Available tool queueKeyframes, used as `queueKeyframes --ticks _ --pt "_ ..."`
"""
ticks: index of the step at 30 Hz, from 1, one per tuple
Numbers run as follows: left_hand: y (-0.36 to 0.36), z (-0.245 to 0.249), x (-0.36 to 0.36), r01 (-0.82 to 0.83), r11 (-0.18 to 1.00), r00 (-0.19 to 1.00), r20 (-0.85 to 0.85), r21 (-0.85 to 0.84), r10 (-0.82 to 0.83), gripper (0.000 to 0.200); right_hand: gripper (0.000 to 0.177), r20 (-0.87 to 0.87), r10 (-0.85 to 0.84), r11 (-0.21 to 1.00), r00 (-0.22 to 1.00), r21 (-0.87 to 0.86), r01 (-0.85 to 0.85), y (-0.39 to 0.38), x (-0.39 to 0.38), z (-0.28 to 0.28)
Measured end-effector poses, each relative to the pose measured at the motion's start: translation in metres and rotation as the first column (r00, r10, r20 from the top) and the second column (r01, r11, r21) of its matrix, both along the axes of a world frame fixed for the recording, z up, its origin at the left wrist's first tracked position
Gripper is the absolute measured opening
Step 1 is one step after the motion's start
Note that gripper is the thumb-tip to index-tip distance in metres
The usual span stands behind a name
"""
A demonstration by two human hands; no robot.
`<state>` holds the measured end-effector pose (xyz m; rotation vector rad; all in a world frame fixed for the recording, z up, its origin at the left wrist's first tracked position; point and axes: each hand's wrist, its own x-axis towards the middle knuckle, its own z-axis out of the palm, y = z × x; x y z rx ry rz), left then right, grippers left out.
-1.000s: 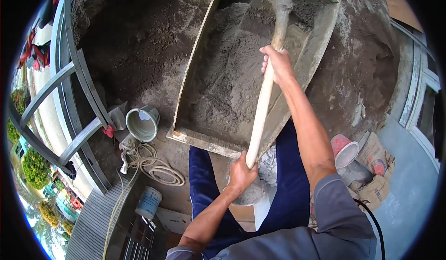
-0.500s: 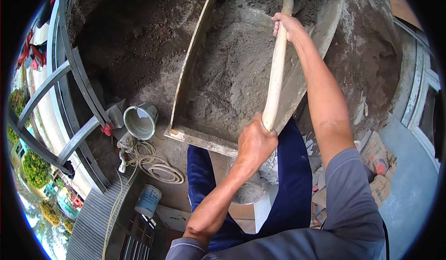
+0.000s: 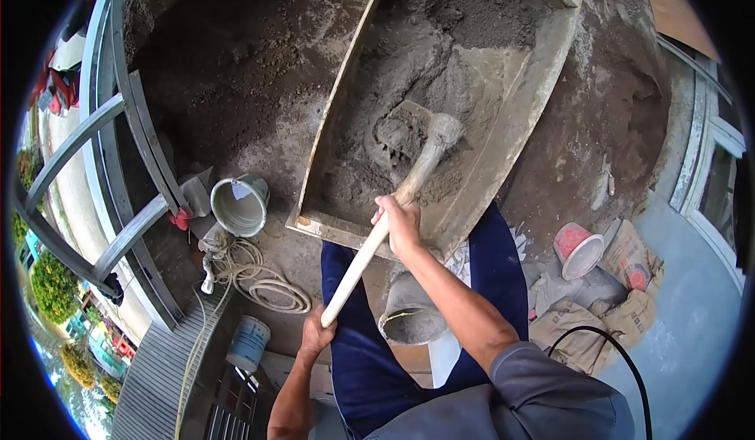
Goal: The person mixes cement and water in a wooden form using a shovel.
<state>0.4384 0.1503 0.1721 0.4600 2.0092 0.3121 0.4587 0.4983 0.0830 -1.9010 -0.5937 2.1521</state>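
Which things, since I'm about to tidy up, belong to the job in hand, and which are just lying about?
In the job:
hoe, gripped by the left hand and right hand
grey mix around its blade
trough holding the mix

Seemingly just lying about, judging by this moment:
coiled hose
blue-and-white tub
red bucket
brown sacks

Hoe head (image 3: 446, 130) in trough (image 3: 535, 86) (bucket (image 3: 261, 191) and hose (image 3: 281, 309) to trough's left)
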Motion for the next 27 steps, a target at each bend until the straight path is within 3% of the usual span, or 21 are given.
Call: queueKeyframes --ticks 2,4,6,7,10,13,14,15,17,21,27 --pt "0.004 0.004 0.005 -0.005 1.0 1.0 -0.018 -0.018 0.005 0.02 0.018 -0.067 -0.04 0.998 0.997 0.049 0.043 0.02 -0.006 0.013" --pt "0.073 0.004 0.001 -0.042 0.998 0.999 -0.031 0.048 0.043 0.02 0.015 -0.141 -0.063 0.99 0.988 0.113 0.079 0.072 -0.018 0.033" --pt "0.159 -0.019 -0.005 0.007 0.975 0.997 -0.077 0.222 0.01 0.022 0.017 -0.119 0.05 0.959 0.992 0.284 -0.014 0.161 -0.037 0.032" --pt "0.204 -0.037 -0.005 -0.034 0.947 0.993 -0.098 0.318 0.069 0.023 0.018 -0.121 0.038 0.943 0.992 0.334 0.004 0.209 -0.05 0.024" --pt "0.351 -0.056 -0.034 -0.089 0.932 0.988 -0.087 0.35 0.127 0.023 0.02 -0.133 0.082 0.845 0.988 0.534 0.002 0.351 -0.096 -0.009" --pt "0.44 -0.061 -0.065 -0.086 0.952 0.987 -0.107 0.292 0.122 0.025 0.018 -0.175 0.243 0.85 0.954 0.513 -0.122 0.452 -0.132 -0.068" --pt "0.452 -0.062 -0.068 -0.101 0.956 0.988 -0.087 0.276 0.129 0.026 0.014 -0.213 0.203 0.873 0.956 0.482 -0.078 0.461 -0.145 -0.09" --pt "0.454 -0.055 -0.063 -0.136 0.958 0.987 -0.047 0.251 0.152 0.027 0.014 -0.143 0.254 0.879 0.957 0.447 -0.167 0.46 -0.144 -0.113" --pt "0.445 -0.037 -0.056 -0.185 0.96 0.982 0.005 0.21 0.188 0.028 0.017 -0.03 0.33 0.879 0.943 0.374 -0.296 0.428 -0.142 -0.104" --pt "0.367 0.018 -0.017 -0.185 0.98 0.982 0.041 0.068 0.183 0.027 0.012 0.033 0.339 0.916 0.94 0.217 -0.338 0.329 -0.106 -0.077" --pt "0.173 0.034 -0.007 -0.093 0.994 0.995 0.035 -0.065 0.095 0.024 0.014 -0.043 0.072 0.994 0.997 0.088 -0.068 0.132 -0.05 -0.052"
